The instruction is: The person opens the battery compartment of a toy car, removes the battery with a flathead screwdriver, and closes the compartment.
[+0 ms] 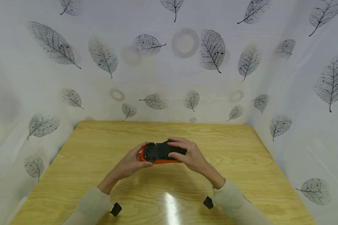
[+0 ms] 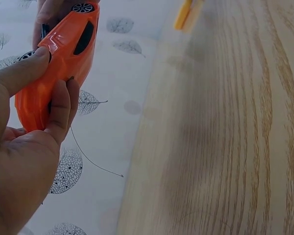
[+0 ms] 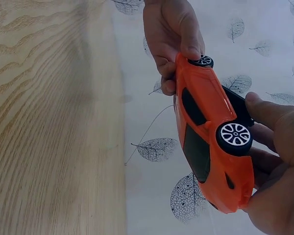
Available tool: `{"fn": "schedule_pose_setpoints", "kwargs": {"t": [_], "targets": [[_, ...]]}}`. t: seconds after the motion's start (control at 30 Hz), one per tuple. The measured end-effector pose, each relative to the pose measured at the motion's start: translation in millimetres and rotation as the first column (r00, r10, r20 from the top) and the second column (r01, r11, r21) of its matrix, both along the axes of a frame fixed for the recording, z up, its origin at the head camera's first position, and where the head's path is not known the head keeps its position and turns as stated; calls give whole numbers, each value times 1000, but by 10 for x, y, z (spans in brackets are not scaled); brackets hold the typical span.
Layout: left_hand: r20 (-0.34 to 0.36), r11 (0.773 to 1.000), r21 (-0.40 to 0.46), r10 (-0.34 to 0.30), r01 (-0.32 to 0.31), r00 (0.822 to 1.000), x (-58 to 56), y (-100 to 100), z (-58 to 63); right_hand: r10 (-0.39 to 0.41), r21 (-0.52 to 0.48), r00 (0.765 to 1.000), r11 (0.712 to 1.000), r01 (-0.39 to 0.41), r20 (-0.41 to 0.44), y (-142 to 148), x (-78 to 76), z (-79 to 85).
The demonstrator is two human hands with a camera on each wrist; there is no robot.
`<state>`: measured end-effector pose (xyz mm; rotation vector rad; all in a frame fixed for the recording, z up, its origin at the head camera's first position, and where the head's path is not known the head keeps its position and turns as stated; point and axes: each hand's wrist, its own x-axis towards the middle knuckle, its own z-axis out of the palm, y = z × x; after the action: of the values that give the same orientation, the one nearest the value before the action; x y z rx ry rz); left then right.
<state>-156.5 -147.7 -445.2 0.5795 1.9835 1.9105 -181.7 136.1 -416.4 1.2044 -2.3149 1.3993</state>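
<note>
An orange toy car (image 1: 164, 162) is held above the table with its black underside turned up. My left hand (image 1: 130, 162) grips one end, thumb on the near side by a wheel and fingers round the far side. At the other end, my right hand (image 1: 194, 156) reaches over the underside. In the right wrist view, a black flat cover (image 3: 239, 105) stands out at an angle from the car's bottom, and the right thumb and fingers pinch it. Whether it is still attached is hidden. Silver-spoked wheels (image 3: 235, 134) show on the car's side.
The car is over a wood-grain table (image 1: 101, 134). A white cloth with leaf prints (image 1: 157, 75) hangs behind and along both sides. Small black boxes (image 1: 209, 202) sit by both wrists. A yellow-orange strip (image 2: 183, 15) shows at the top of the left wrist view.
</note>
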Motion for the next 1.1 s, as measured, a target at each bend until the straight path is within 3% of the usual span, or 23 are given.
{"fn": "schedule_pose_setpoints", "kwargs": {"t": [0.83, 0.97, 1.1], "targets": [[-13, 1000, 0, 17, -17, 1000, -9, -21, -6, -59, -11, 994, 998, 61, 87, 14, -2, 55], [2, 1000, 6, 30, -30, 1000, 1, -23, 2, -89, -26, 987, 995, 93, 136, 57, 0, 107], [20, 999, 10, 37, -37, 999, 11, -33, 6, -65, -90, 984, 993, 80, 167, 118, -30, 136]]}}
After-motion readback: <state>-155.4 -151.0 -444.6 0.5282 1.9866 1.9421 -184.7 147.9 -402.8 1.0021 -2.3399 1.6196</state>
